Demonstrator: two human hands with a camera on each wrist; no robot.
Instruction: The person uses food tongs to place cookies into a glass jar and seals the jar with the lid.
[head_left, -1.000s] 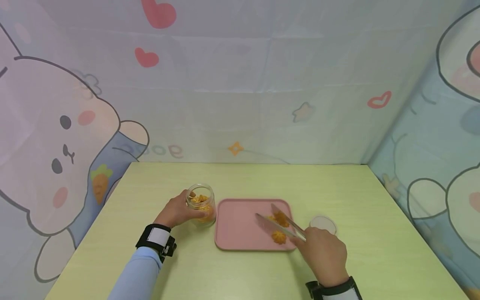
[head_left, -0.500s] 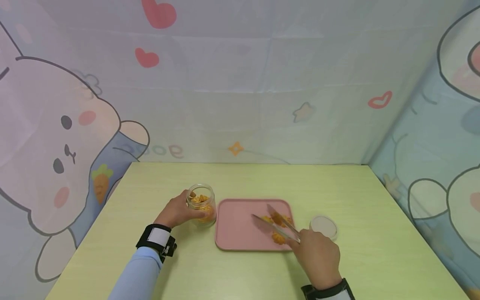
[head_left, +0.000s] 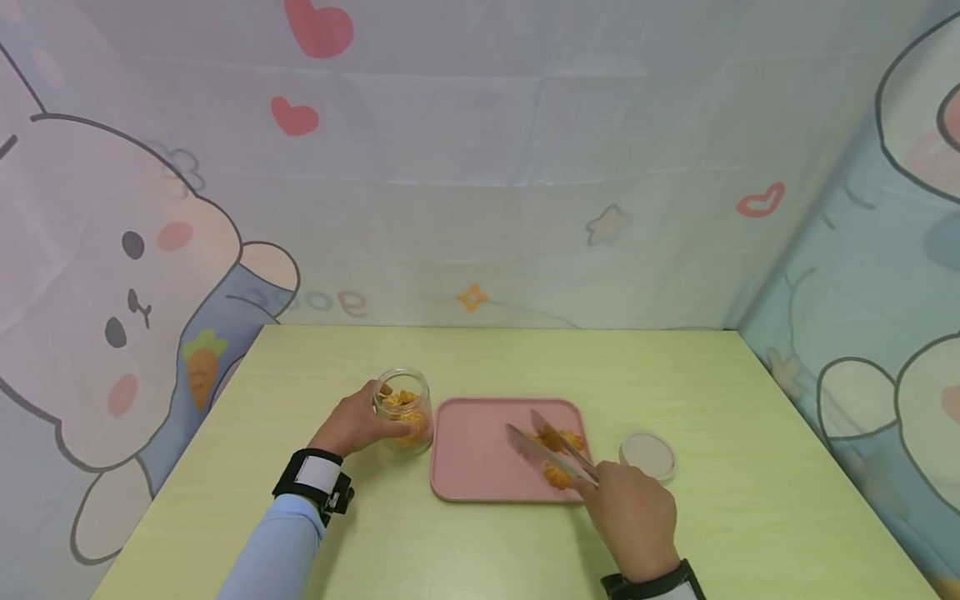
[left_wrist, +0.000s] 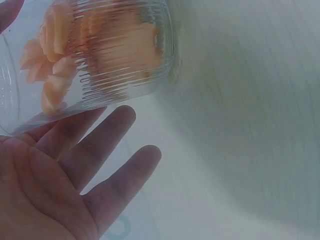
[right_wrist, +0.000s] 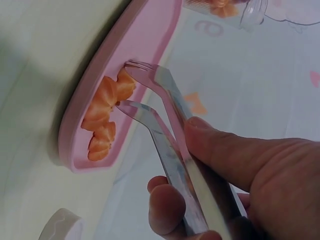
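My left hand (head_left: 358, 423) grips a clear glass jar (left_wrist: 90, 112), thumb on one side and fingers on the other. Through its ribbed wall several orange, ridged snack pieces (left_wrist: 55, 30) show. Its mouth is uncovered. My right hand (head_left: 633, 512) holds metal tongs (right_wrist: 172, 97), thumb on one arm and fingers round the other. Their fork-like tips are spread apart over a pink tray (head_left: 472, 454). Several ridged orange pieces (right_wrist: 102, 105) lie at the tray's right end. One tip overlaps a piece in the right wrist view.
A round whitish lid (head_left: 647, 455) lies on the pale yellow-green table (head_left: 750, 500), right of the tray. The jar stands close to the tray's left edge. A cartoon-printed cloth (head_left: 525, 167) hangs behind the table.
My right hand and the tongs have shifted a little to the left over the tray, bringing more of the lid into view. The left hand and jar have stayed put.
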